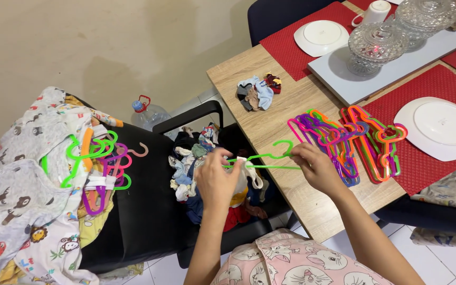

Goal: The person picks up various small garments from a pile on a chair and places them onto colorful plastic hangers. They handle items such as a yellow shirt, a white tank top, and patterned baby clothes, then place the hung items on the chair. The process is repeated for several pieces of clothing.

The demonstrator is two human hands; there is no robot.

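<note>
Several printed baby garments on hangers lie heaped far to the left of the hands, draped over a black chair, with green, pink and purple hooks poking out. Just behind that heap, left of the left hand, a clear water bottle with a red handle stands on the floor. Directly under the left hand sits a pile of small clothes on a second black seat. The left hand has its fingertips pinched on a small white garment threaded on a green hanger. The right hand pinches the same hanger near its hook, holding it level between both hands, above the tabletop edge. Beyond the hands, a little bundle of socks rests on the wood. Right of the right hand lies a stack of bright hangers, orange, pink, purple and green, partly on a red placemat with a white plate.
</note>
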